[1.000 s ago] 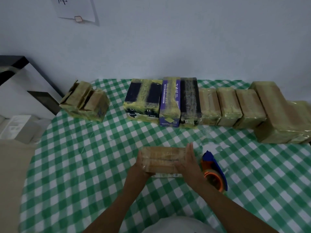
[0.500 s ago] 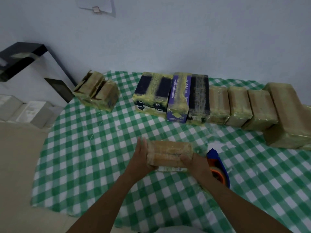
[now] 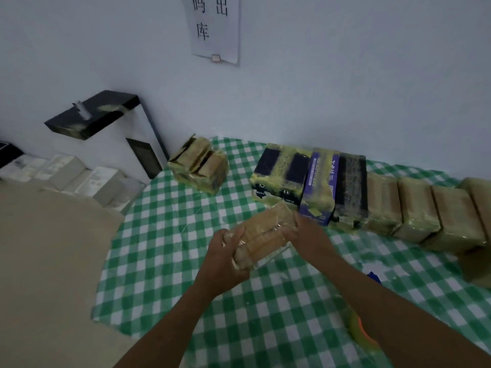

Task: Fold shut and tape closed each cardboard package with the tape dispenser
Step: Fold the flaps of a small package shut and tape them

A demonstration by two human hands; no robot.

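Fingers [image 3: 231, 237] of left hand [image 3: 225, 264] curled round near end of taped cardboard package [image 3: 265, 231]; far end gripped by right hand [image 3: 309, 235]. Package held tilted over green-checked tablecloth [image 3: 164, 261]. Row of taped packages [image 3: 377, 200] lined along pale wall [image 3: 345, 75]; paper notice [image 3: 215, 27] fixed above. White boxes [image 3: 79, 176] seen on beige floor [image 3: 47, 261].

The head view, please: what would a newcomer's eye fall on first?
First, the taped package at the centre, gripped at its ends by the left hand and the right hand over the green checked tablecloth. Then the row of wrapped packages along the table's far edge, below a paper notice on the wall.
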